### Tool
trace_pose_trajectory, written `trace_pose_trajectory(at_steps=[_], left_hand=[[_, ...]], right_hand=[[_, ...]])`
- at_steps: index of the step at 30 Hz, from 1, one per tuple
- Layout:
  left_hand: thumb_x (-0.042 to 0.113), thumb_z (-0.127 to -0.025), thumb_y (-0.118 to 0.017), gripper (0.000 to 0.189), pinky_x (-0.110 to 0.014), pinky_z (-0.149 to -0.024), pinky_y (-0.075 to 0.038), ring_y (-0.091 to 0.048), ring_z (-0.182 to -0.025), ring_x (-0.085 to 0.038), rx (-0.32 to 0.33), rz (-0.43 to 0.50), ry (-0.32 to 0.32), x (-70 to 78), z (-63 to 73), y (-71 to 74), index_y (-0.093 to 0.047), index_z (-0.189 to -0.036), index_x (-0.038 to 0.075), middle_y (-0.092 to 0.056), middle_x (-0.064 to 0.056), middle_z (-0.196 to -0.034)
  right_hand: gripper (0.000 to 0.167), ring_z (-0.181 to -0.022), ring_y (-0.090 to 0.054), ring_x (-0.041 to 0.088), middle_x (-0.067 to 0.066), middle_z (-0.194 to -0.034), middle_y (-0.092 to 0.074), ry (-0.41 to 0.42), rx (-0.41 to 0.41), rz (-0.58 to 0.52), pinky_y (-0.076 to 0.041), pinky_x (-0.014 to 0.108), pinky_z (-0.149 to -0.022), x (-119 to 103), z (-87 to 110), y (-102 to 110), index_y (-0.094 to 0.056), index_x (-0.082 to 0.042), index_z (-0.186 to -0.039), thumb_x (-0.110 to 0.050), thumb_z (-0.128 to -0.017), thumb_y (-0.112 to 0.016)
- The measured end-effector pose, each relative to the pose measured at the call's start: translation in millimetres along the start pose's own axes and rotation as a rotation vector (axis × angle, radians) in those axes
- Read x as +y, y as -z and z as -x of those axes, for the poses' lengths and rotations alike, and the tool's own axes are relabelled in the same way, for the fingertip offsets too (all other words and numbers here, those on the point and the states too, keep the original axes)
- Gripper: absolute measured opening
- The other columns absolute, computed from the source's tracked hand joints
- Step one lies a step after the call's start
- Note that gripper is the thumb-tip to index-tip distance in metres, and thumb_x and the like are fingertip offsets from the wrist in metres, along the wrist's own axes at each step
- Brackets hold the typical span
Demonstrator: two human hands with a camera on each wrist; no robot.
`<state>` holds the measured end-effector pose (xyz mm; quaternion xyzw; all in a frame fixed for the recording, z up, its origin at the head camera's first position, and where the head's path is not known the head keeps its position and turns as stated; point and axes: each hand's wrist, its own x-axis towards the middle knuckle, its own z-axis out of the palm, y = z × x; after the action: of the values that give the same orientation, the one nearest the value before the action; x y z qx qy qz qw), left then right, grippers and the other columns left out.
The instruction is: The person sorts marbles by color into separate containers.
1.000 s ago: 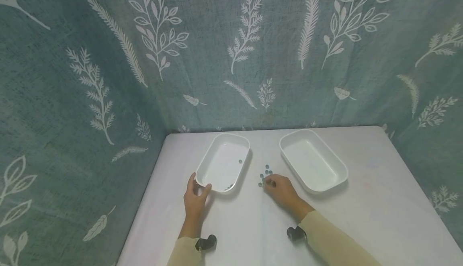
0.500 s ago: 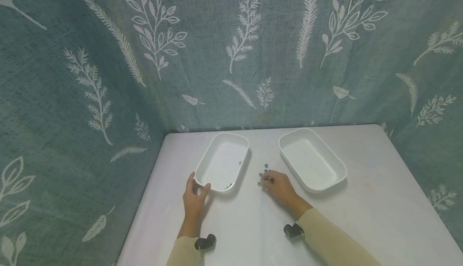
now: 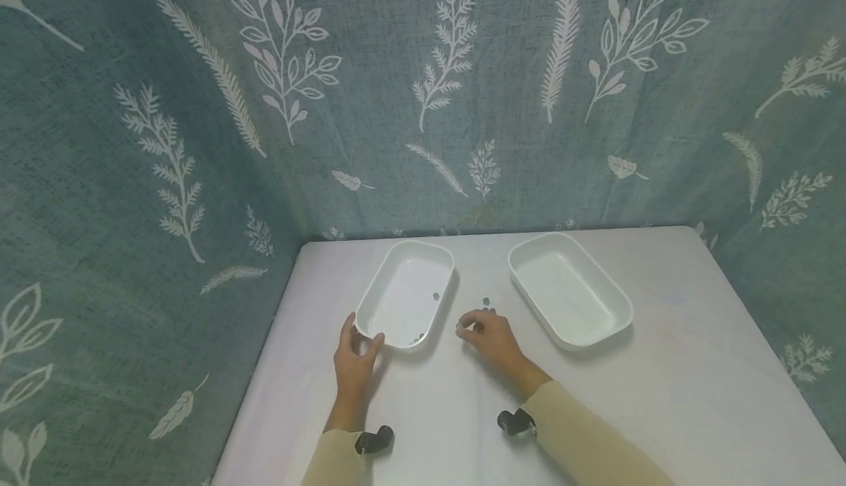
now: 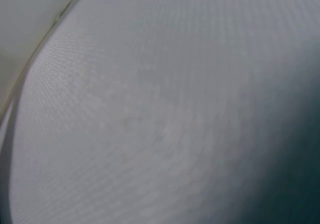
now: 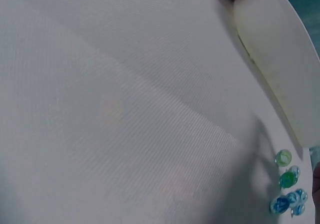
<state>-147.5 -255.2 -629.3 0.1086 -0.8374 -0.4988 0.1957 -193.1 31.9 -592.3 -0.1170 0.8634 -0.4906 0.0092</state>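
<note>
- In the head view, we are losing beads (image 3: 486, 302) behind the right hand (image 3: 490, 337).
- We are barely discerning its pinched piece (image 3: 459, 328).
- We are seeing the left wrist view crop the tray (image 4: 30, 22).

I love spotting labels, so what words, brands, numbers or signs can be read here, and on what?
None can be read.
The left tray, right tray and marbles show no lettering; the curtain bears only plant patterns.
Any marking on the black wrist devices would be too small to read.
</note>
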Motion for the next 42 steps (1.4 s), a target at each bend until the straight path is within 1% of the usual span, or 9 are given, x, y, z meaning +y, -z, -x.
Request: trace_pose_trajectory(at_steps=[8, 11, 14, 18, 23, 27, 33, 39, 42], left_hand=[[0.041, -0.084, -0.075, 0.08, -0.058, -0.114, -0.017, -0.039, -0.136, -0.031, 0.009, -0.013, -0.003, 0.2, 0.5, -0.9, -0.037, -0.149, 0.014, -0.051, -0.012, -0.141], [0.042, -0.084, -0.075, 0.081, -0.058, -0.113, -0.018, -0.039, -0.136, -0.032, 0.015, -0.02, -0.005, 0.9, 0.8, -0.7, -0.037, -0.149, 0.014, -0.051, -0.013, -0.141], [0.042, -0.083, -0.076, 0.082, -0.059, -0.113, -0.018, -0.038, -0.136, -0.034, 0.01, -0.016, -0.004, 1.8, 0.9, 0.1, -0.036, -0.149, 0.013, -0.05, -0.014, -0.142], [0.04, -0.084, -0.076, 0.083, -0.06, -0.113, -0.017, -0.036, -0.137, -0.035, -0.004, -0.011, 0.002, 2.2, 0.7, 1.0, -0.035, -0.15, 0.012, -0.049, -0.016, -0.142], [0.041, -0.083, -0.076, 0.082, -0.059, -0.114, -0.017, -0.036, -0.137, -0.034, 0.002, -0.014, 0.008, 2.4, 0.3, 1.2, -0.036, -0.15, 0.013, -0.049, -0.014, -0.143], [0.04, -0.083, -0.076, 0.081, -0.059, -0.113, -0.017, -0.037, -0.137, -0.034, 0.007, -0.015, 0.005, 2.3, 0.6, 0.6, -0.036, -0.149, 0.013, -0.049, -0.013, -0.143], [0.038, -0.083, -0.077, 0.081, -0.058, -0.113, -0.019, -0.038, -0.136, -0.033, 0.017, -0.022, 0.006, 1.7, 0.9, -0.2, -0.037, -0.149, 0.015, -0.049, -0.011, -0.144], [0.039, -0.083, -0.077, 0.081, -0.058, -0.113, -0.018, -0.037, -0.137, -0.032, 0.016, -0.025, 0.025, 1.4, 1.3, -1.1, -0.037, -0.149, 0.017, -0.049, -0.011, -0.144], [0.041, -0.083, -0.077, 0.081, -0.058, -0.114, -0.017, -0.037, -0.137, -0.031, 0.016, -0.019, 0.032, 0.5, 1.1, -1.4, -0.037, -0.149, 0.017, -0.049, -0.01, -0.144]], right_hand=[[0.018, -0.074, -0.054, 0.011, -0.01, -0.088, -0.065, -0.005, -0.024, 0.03, -0.049, 0.029, -0.066, -10.0, -5.5, -6.9, -0.071, -0.018, -0.101, -0.028, -0.086, -0.074], [0.02, -0.074, -0.054, 0.01, -0.009, -0.09, -0.066, -0.015, -0.046, 0.027, -0.049, 0.029, -0.065, -14.2, -7.4, -10.3, -0.071, -0.017, -0.103, -0.028, -0.087, -0.073], [0.02, -0.075, -0.055, 0.01, -0.008, -0.092, -0.067, -0.029, -0.049, 0.029, -0.05, 0.028, -0.065, -18.6, -9.5, -14.0, -0.07, -0.016, -0.104, -0.026, -0.087, -0.073], [0.02, -0.076, -0.056, 0.01, -0.007, -0.093, -0.067, -0.021, -0.047, 0.023, -0.05, 0.028, -0.067, -25.0, -11.3, -18.4, -0.07, -0.016, -0.104, -0.025, -0.087, -0.073], [0.02, -0.073, -0.055, 0.008, -0.011, -0.089, -0.065, 0.021, -0.075, 0.028, -0.05, 0.026, -0.063, -30.9, -12.1, -23.1, -0.069, -0.017, -0.105, -0.028, -0.088, -0.072], [0.021, -0.074, -0.055, 0.007, -0.015, -0.087, -0.062, 0.021, -0.106, 0.027, -0.05, 0.024, -0.061, -34.2, -11.8, -26.1, -0.069, -0.02, -0.106, -0.032, -0.089, -0.07], [0.022, -0.071, -0.055, 0.009, -0.012, -0.083, -0.061, 0.033, -0.122, 0.029, -0.05, 0.025, -0.058, -38.9, -11.0, -31.0, -0.069, -0.018, -0.107, -0.032, -0.09, -0.069], [0.02, -0.078, -0.056, 0.007, -0.01, -0.095, -0.065, 0.05, -0.112, 0.019, -0.05, 0.024, -0.065, -41.2, -10.0, -36.3, -0.069, -0.018, -0.106, -0.031, -0.09, -0.068], [0.02, -0.08, -0.056, 0.008, -0.008, -0.098, -0.066, 0.058, -0.111, 0.012, -0.05, 0.025, -0.067, -41.7, -10.4, -38.0, -0.069, -0.018, -0.106, -0.03, -0.09, -0.068]])
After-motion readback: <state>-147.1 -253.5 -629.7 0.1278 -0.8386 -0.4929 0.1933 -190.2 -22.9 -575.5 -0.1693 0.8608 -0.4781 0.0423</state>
